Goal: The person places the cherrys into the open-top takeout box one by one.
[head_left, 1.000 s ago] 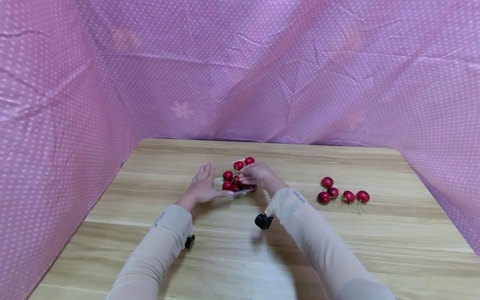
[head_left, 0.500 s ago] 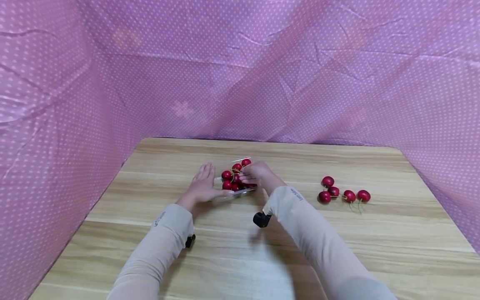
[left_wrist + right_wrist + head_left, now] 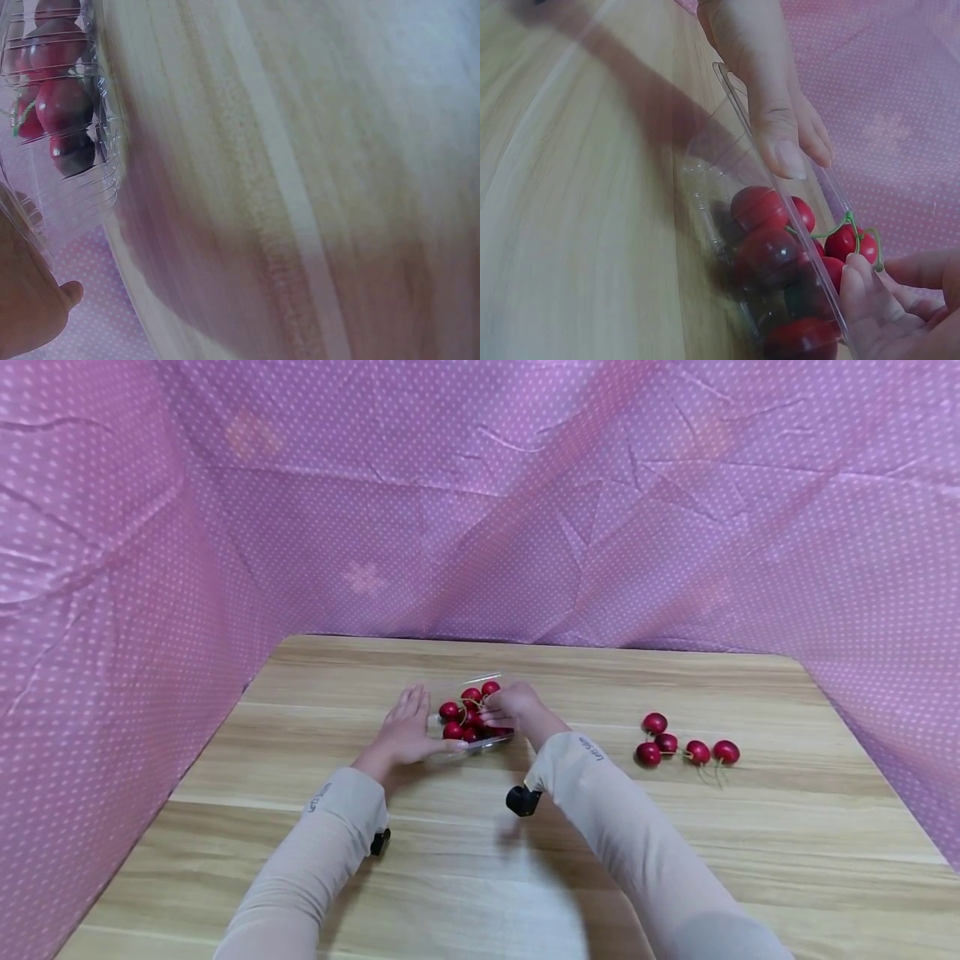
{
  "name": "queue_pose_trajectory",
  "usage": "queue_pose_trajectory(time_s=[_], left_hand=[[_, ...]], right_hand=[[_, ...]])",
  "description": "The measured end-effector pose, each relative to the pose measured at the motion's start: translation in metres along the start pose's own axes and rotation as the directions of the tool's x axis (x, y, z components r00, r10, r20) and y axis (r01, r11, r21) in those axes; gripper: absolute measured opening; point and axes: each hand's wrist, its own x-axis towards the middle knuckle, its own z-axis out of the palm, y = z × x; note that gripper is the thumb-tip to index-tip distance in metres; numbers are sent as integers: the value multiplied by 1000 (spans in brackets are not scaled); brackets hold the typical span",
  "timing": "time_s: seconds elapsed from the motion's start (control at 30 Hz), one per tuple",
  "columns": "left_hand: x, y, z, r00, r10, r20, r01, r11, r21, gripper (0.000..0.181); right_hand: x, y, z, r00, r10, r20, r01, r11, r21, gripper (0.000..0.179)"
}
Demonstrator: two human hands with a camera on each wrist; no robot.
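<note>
A clear plastic box (image 3: 482, 678) stands on the table with several red cherries (image 3: 450, 711) in it, some with green stems. At its left end is my left hand (image 3: 407, 735), fingers straight and thumb laid along the near rim. In the right wrist view that thumb (image 3: 786, 154) lies over the rim, above the cherries. My right hand (image 3: 517, 708) reaches into the box from the right, its fingertips (image 3: 859, 274) against the cherries; no firm grip shows. The left wrist view has the box wall (image 3: 109, 154) and part of the left hand (image 3: 30, 300).
Several loose cherries (image 3: 666, 744) with stems lie on the wooden table (image 3: 465, 893), to the right of the box. Pink dotted cloth (image 3: 420, 527) hangs behind the table and along its sides. Each sleeve cuff carries a small black camera (image 3: 522, 800).
Cherries in the box have shifted a little to the left and toward me, with my right hand edging slightly left. My left hand has stayed in place.
</note>
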Motion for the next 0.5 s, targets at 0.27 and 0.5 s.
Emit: queue_pose_trajectory(time_s=[0.27, 0.5], left_hand=[[-1, 0, 0, 1000, 10, 4, -10, 1000, -5, 120], [-3, 1, 0, 1000, 8, 3, -7, 1000, -19, 120]], right_hand=[[-65, -28, 9, 1000, -15, -17, 15, 1000, -17, 18], [-125, -52, 19, 999, -54, -2, 53, 997, -62, 22]])
